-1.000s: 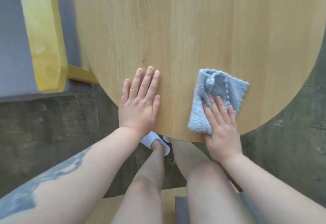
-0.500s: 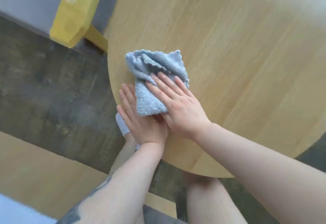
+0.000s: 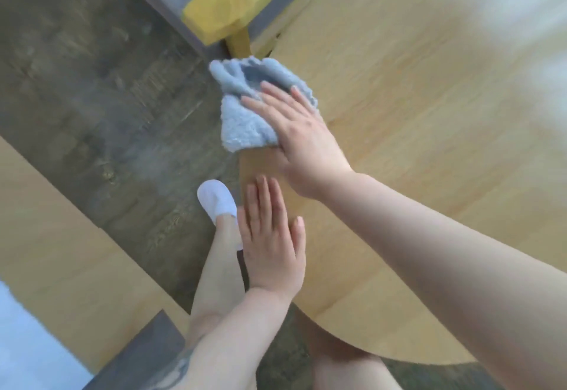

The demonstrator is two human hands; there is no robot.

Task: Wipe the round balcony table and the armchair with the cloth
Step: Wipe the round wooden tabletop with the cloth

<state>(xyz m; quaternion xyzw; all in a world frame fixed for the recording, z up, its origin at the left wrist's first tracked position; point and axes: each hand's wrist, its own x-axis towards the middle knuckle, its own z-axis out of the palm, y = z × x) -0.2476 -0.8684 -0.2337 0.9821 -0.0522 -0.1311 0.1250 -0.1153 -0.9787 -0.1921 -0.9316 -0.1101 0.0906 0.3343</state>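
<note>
The round, pale wood tabletop (image 3: 429, 150) carries a crumpled blue cloth (image 3: 245, 107) at its left edge, partly overhanging. The right hand (image 3: 303, 147) presses flat on the cloth; the left hand (image 3: 270, 242) lies flat on the tabletop's edge, nearer the person.

Table (image 3: 429, 144): fills right side. Cloth (image 3: 245, 119): on its left edge, partly overhanging the floor (image 3: 92, 113). Right hand (image 3: 303, 141): flat on cloth. Left hand (image 3: 270, 242): flat on table edge, nearer the person. Armchair (image 3: 227, 6): beyond cloth, beside table. Slipper (image 3: 216, 198): on floor, left of left hand
</note>
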